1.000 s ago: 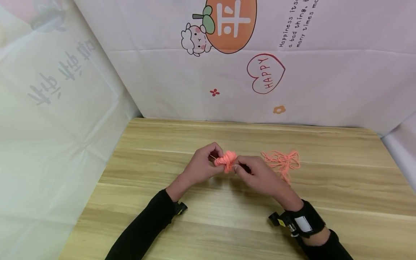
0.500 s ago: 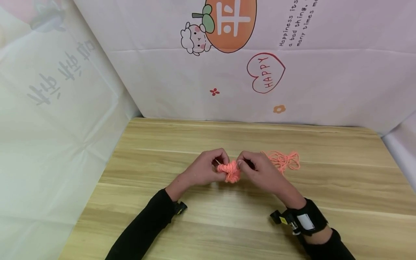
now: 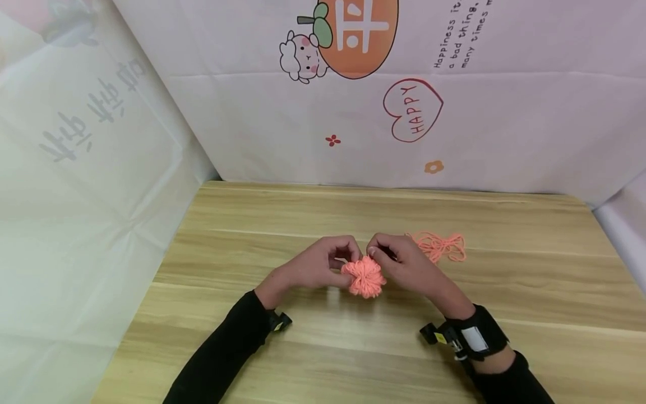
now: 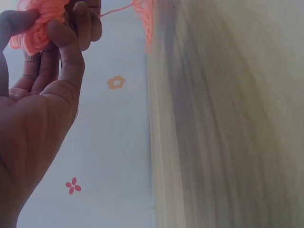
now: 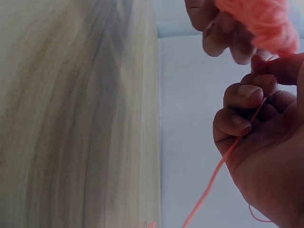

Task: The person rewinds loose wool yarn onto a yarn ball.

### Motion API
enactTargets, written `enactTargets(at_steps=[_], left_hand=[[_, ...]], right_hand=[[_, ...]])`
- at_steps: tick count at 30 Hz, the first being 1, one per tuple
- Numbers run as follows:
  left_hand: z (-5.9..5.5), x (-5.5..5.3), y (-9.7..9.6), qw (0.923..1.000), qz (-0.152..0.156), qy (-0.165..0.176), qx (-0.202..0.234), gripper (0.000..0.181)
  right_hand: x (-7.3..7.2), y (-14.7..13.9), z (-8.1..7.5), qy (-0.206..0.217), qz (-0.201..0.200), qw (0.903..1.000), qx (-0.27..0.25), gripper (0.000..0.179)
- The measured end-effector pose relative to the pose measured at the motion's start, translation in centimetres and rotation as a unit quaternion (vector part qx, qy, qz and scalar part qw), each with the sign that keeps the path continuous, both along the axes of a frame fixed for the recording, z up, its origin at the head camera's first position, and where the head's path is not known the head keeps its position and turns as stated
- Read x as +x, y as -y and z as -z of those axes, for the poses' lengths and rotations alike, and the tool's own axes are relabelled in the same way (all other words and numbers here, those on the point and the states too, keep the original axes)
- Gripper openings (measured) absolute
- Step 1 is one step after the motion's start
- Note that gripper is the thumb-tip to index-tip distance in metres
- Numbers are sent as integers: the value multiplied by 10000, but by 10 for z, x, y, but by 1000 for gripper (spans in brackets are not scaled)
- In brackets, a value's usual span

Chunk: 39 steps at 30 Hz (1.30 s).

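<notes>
A coral-pink bundle of looped yarn (image 3: 366, 279), fanned out like a flower and gathered at its centre, is held over the middle of the table. My left hand (image 3: 317, 264) pinches its left side between thumb and fingers. At its upper right edge, my right hand (image 3: 407, 265) has thumb and forefinger pressed together. A single yarn strand (image 5: 209, 184) runs through the curled fingers of that hand in the right wrist view and trails away below. In the left wrist view, fingertips (image 4: 61, 32) sink into the loops of the bundle.
A loose tangle of the same yarn (image 3: 446, 247) lies on the wooden table (image 3: 252, 359) behind the right hand. White printed cloth (image 3: 252, 129) hangs at the table's back edge and left side. Camera straps (image 3: 476, 336) sit on the wrists.
The yarn bundle has turned so its round, flower-like face shows to the head camera, and has shifted slightly right and nearer. The right hand has moved slightly up; the left has followed the bundle.
</notes>
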<state>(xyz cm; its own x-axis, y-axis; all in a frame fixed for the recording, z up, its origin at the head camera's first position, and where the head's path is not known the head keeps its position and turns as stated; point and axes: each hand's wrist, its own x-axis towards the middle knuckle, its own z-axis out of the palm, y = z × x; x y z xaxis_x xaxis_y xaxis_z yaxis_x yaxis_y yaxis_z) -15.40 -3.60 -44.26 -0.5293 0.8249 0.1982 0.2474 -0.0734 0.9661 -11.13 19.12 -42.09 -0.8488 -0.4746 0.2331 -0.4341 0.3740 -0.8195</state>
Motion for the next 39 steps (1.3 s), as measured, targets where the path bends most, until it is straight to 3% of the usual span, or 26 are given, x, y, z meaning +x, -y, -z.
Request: enactTargets(at_steps=[6,10,15,22,28,36,39], left_hand=[[7,-6,1,9948,106,529,869,24],[6,-5,1,9879,-135,693,1380,27],[5,-6,1,9819,-610,651,1672,27],[4,-9,0,9717,-1638,490,1628,28],[5,-10,0,9648,-2223,350,1364,27],[-6,-2,0,9637,-2507,152,905,24],[-2,-4,0,9656,-2504,114,690,25]], right_hand=[[-9,-6,21,6,-35,10000,-10,20],[-10,-3,26,137,-147,9997,-122,22],[-6,2,27,174,-78,9998,-75,24],[-1,12,27,132,-9,9999,67,24],[2,18,21,-33,74,9999,104,24],[13,23,-8,-160,1,9998,113,25],[14,22,-12,-201,53,9997,126,24]])
